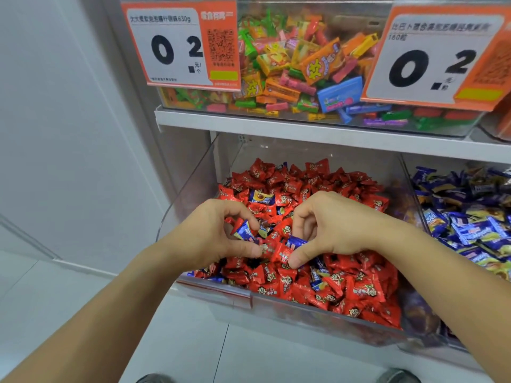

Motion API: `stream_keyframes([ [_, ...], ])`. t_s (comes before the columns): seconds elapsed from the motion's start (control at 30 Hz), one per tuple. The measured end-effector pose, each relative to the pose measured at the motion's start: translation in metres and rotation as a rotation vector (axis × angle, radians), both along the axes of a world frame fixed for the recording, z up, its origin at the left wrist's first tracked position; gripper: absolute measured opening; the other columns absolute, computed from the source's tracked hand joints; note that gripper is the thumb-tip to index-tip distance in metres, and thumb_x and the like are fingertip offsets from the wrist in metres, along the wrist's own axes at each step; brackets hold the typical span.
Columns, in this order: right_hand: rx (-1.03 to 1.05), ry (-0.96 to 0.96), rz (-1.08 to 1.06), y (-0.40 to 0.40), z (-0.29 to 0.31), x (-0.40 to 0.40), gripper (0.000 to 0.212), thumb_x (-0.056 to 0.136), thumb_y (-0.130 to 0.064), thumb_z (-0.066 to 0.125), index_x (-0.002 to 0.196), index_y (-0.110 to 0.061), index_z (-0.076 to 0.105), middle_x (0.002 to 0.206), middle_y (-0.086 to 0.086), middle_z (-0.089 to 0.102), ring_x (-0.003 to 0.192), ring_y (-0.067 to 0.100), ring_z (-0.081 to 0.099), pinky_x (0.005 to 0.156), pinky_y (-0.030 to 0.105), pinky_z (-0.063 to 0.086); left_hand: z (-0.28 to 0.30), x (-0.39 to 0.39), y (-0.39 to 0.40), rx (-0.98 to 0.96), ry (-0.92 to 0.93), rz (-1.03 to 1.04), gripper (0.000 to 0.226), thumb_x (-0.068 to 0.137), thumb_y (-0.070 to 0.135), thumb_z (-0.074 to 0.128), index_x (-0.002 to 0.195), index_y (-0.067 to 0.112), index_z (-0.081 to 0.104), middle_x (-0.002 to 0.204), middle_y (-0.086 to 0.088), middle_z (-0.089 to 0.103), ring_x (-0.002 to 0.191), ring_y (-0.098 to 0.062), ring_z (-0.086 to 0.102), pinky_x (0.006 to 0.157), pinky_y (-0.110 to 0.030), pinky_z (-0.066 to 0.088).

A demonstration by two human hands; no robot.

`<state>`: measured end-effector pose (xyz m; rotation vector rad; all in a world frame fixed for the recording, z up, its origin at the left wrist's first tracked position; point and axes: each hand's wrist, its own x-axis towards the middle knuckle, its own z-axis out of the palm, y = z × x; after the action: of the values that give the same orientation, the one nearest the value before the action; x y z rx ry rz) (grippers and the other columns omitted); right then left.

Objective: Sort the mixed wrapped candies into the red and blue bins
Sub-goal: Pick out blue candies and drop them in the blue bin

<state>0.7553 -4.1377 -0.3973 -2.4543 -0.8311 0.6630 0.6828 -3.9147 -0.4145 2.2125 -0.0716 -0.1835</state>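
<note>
At the centre of the frame, the left hand [214, 233] pinches a blue candy [244, 230] between curled fingers and thumb, and the right hand [330, 228] pinches another blue sweet [295, 241] just beside it. Both hands rest in the clear bin [190, 194] of red candies [343, 288], with a few blue ones mixed in. The bin of blue candies [470, 217] sits at the right edge, and a shelf of mixed bright sweets [293, 64] runs along the top.

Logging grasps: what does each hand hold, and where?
Left hand pinches a blue candy by its end; right hand pinches another blue candy likewise.
</note>
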Motion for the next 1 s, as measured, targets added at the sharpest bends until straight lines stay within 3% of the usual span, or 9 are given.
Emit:
stream_keyframes([
  [0.1, 0.025, 0.054, 0.046, 0.000, 0.007, -0.001, 0.040, 0.056, -0.043, 0.095, 0.078, -0.022, 0.070, 0.070, -0.009, 0.074, 0.067, 0.007, 0.070, 0.068, 0.033, 0.057, 0.000, 0.002, 0.002, 0.025, -0.007, -0.016, 0.030, 0.061, 0.035, 0.090, 0.084, 0.024, 0.073, 0.050, 0.009, 0.055, 0.041, -0.008, 0.035, 0.043, -0.016, 0.034],
  [0.2, 0.043, 0.057, 0.049, -0.001, 0.010, 0.000, 0.038, 0.060, -0.040, 0.093, 0.083, -0.019, 0.070, 0.069, -0.007, 0.074, 0.063, 0.005, 0.069, 0.062, 0.025, 0.050, -0.003, 0.005, 0.007, 0.087, -0.046, 0.004, 0.038, 0.051, 0.051, 0.088, 0.081, 0.031, 0.074, 0.092, -0.002, 0.070, 0.066, -0.020, 0.059, 0.063, -0.036, 0.052],
  [0.3, 0.040, -0.015, 0.061, -0.004, 0.010, 0.007, 0.031, 0.069, -0.040, 0.089, 0.084, -0.023, 0.069, 0.070, -0.009, 0.073, 0.059, 0.001, 0.063, 0.063, 0.027, 0.052, 0.000, 0.004, 0.009, 0.162, -0.092, -0.015, 0.033, 0.053, 0.055, 0.083, 0.079, 0.035, 0.075, 0.110, 0.017, 0.061, 0.096, 0.003, 0.059, 0.084, -0.019, 0.044],
  [0.37, 0.043, -0.068, 0.059, -0.007, 0.009, 0.013, 0.026, 0.073, -0.034, 0.088, 0.084, -0.025, 0.067, 0.076, -0.008, 0.071, 0.069, 0.003, 0.066, 0.072, 0.033, 0.056, 0.002, 0.004, 0.010, 0.219, -0.129, 0.017, 0.024, 0.063, 0.052, 0.082, 0.080, 0.037, 0.074, 0.122, 0.021, 0.056, 0.112, 0.005, 0.053, 0.095, -0.023, 0.040],
  [0.5, 0.092, -0.082, -0.003, -0.011, 0.012, 0.023, 0.019, 0.085, -0.022, 0.078, 0.093, -0.026, 0.062, 0.085, -0.003, 0.070, 0.079, 0.016, 0.070, 0.080, 0.043, 0.058, 0.002, 0.005, -0.001, 0.110, -0.183, 0.074, 0.013, 0.094, 0.018, 0.064, 0.090, 0.030, 0.066, 0.091, 0.009, 0.071, 0.082, -0.022, 0.067, 0.077, -0.044, 0.056],
  [0.6, 0.054, -0.025, -0.061, -0.009, 0.013, 0.027, 0.017, 0.097, -0.013, 0.058, 0.106, -0.027, 0.058, 0.081, 0.000, 0.067, 0.063, 0.014, 0.064, 0.061, 0.031, 0.054, -0.005, 0.009, -0.021, 0.084, -0.116, 0.036, 0.025, 0.098, 0.009, 0.047, 0.092, 0.028, 0.063, 0.082, -0.006, 0.066, 0.064, -0.024, 0.056, 0.062, -0.041, 0.050],
  [0.7, -0.114, -0.127, -0.073, -0.007, 0.011, 0.027, 0.015, 0.097, -0.024, 0.056, 0.112, -0.024, 0.055, 0.078, -0.006, 0.056, 0.057, 0.008, 0.049, 0.052, 0.023, 0.037, -0.013, 0.015, -0.038, 0.235, -0.076, -0.044, 0.013, 0.089, 0.016, 0.058, 0.094, 0.027, 0.062, 0.079, -0.006, 0.069, 0.065, -0.020, 0.061, 0.061, -0.035, 0.051],
  [0.87, -0.368, -0.183, 0.025, -0.002, 0.005, 0.021, 0.079, 0.065, -0.058, 0.085, 0.131, -0.032, 0.051, 0.123, -0.003, 0.053, 0.114, 0.017, 0.052, 0.090, 0.030, 0.045, -0.021, 0.022, -0.044, 0.559, -0.070, -0.138, 0.032, 0.079, 0.031, 0.077, 0.104, 0.018, 0.063, 0.079, 0.010, 0.053, 0.077, -0.014, 0.055, 0.067, -0.025, 0.046],
  [1.0, -0.402, -0.252, 0.064, 0.002, 0.001, 0.018, 0.088, 0.068, -0.062, 0.080, 0.143, -0.027, 0.049, 0.139, 0.000, 0.050, 0.128, 0.020, 0.044, 0.095, 0.031, 0.040, -0.027, 0.028, -0.043, 0.617, -0.062, -0.112, 0.031, 0.079, 0.033, 0.078, 0.104, 0.018, 0.070, 0.093, 0.004, 0.065, 0.085, -0.018, 0.062, 0.077, -0.031, 0.054],
])
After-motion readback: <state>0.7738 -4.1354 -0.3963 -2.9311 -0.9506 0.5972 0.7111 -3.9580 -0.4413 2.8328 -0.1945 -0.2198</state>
